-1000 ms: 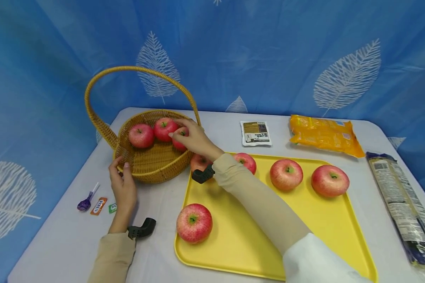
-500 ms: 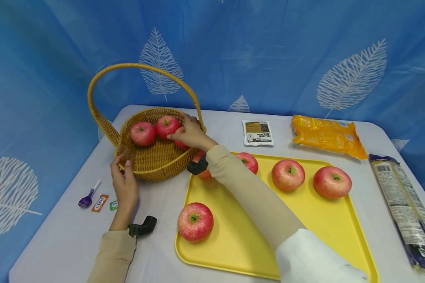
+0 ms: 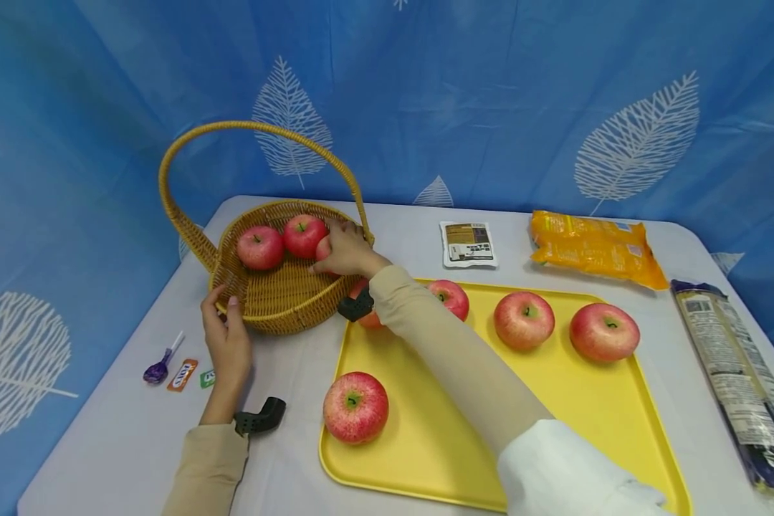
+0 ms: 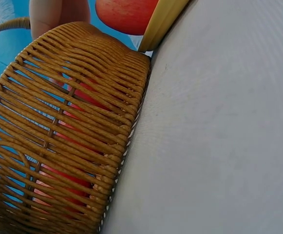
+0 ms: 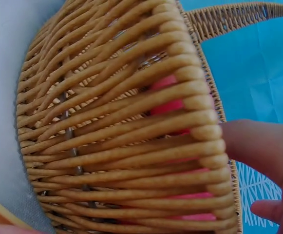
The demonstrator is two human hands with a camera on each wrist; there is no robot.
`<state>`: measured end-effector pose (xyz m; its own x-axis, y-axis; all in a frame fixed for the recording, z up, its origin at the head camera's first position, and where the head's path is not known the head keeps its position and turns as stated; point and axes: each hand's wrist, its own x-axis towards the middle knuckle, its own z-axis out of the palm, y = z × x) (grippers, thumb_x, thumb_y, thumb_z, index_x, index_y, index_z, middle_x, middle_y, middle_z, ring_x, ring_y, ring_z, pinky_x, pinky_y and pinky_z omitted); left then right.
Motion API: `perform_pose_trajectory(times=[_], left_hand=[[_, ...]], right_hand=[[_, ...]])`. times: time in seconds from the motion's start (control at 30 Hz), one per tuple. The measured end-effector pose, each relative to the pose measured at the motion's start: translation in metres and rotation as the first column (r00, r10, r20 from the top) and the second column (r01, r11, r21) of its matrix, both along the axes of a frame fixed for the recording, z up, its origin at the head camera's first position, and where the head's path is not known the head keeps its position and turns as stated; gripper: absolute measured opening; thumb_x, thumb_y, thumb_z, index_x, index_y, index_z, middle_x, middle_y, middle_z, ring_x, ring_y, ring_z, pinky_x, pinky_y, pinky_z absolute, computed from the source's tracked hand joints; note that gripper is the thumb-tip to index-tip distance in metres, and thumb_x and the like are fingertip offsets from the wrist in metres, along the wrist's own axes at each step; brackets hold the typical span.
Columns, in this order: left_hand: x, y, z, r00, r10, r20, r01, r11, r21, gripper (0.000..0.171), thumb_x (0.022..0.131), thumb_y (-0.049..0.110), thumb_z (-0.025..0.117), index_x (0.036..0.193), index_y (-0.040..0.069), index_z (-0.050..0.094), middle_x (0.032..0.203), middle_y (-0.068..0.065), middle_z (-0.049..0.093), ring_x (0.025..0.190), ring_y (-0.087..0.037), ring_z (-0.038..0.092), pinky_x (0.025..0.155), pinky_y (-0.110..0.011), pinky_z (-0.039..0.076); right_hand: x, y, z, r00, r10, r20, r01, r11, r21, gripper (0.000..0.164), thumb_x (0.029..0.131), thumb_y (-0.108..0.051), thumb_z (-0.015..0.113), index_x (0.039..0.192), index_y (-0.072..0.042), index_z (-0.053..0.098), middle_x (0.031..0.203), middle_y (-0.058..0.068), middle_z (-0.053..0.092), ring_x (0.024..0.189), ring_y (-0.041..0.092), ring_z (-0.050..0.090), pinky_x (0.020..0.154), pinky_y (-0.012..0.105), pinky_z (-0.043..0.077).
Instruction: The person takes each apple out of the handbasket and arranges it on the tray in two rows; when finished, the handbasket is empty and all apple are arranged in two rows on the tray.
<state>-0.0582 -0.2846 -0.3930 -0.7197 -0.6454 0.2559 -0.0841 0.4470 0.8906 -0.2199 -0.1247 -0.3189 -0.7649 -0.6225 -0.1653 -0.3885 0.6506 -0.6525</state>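
The right hand (image 3: 345,251) reached into the wicker basket (image 3: 290,322), its fingers and thumb curved round an apple (image 3: 323,248) and grasping it. That apple was inside the basket, near the right part of the rim, mostly covered by the hand. The left hand (image 3: 228,351) held the basket by its rim at the near left, fingers and thumb on the edge. The basket stood toward the far left corner of the table (image 3: 103,459), its tall handle (image 3: 219,126) upright.

Two more apples lay in the basket: a left apple (image 3: 261,248) and a middle apple (image 3: 304,236), the latter just beside the grasped one.

Next to the basket was a yellow tray (image 3: 426,444). One apple (image 3: 355,407) sat by its near left corner, while four others (image 3: 524,320) lined its far edge, the leftmost partly hidden by the right wrist.

At the table's far edge lay a sachet (image 3: 468,244) and an orange bag (image 3: 596,247), and a long packet (image 3: 732,380) ran along the right edge. By the left edge were a lollipop (image 3: 158,370), an orange sweet (image 3: 183,375) and a green sweet (image 3: 208,378).
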Motion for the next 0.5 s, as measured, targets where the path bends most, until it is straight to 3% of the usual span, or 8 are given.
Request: perform_pose_trajectory(times=[0.2, 0.37, 0.5], left_hand=[[0.0012, -0.0002, 0.0002, 1.0, -0.002, -0.005, 0.002, 1.0, 0.004, 0.044, 0.097, 0.033, 0.032, 0.135, 0.01, 0.032, 0.142, -0.008, 0.033, 0.124, -0.018, 0.033, 0.099, -0.04, 0.027], [0.0015, 0.0006, 0.0003, 1.0, 0.0, -0.006, 0.0, 1.0, 0.01, 0.043, 0.097, 0.032, 0.033, 0.134, 0.009, 0.033, 0.142, -0.008, 0.032, 0.125, -0.019, 0.032, 0.101, -0.041, 0.027], [0.0018, 0.0009, 0.0008, 1.0, 0.006, -0.008, -0.005, 1.0, 0.013, 0.044, 0.097, 0.032, 0.032, 0.135, 0.01, 0.033, 0.142, -0.008, 0.033, 0.122, -0.019, 0.033, 0.098, -0.04, 0.027]], right_hand=[[0.0041, -0.0023, -0.0044, 0.995, 0.001, -0.101, 0.005, 0.998, 0.062, 0.093, 0.073, -0.036, 0.072, 0.144, -0.011, 0.017, 0.145, 0.018, 0.023, 0.135, 0.034, 0.018, 0.105, 0.046, 0.029], [0.0079, -0.0054, -0.0091, 0.977, 0.017, -0.211, 0.016, 0.988, 0.153, 0.089, 0.073, -0.038, 0.072, 0.143, -0.013, 0.022, 0.141, 0.016, 0.028, 0.13, 0.032, 0.028, 0.099, 0.044, 0.036], [0.0097, -0.0077, -0.0102, 0.969, 0.017, -0.246, 0.027, 0.984, 0.175, 0.086, 0.074, -0.038, 0.071, 0.142, -0.014, 0.024, 0.139, 0.015, 0.031, 0.126, 0.031, 0.035, 0.096, 0.043, 0.039]])
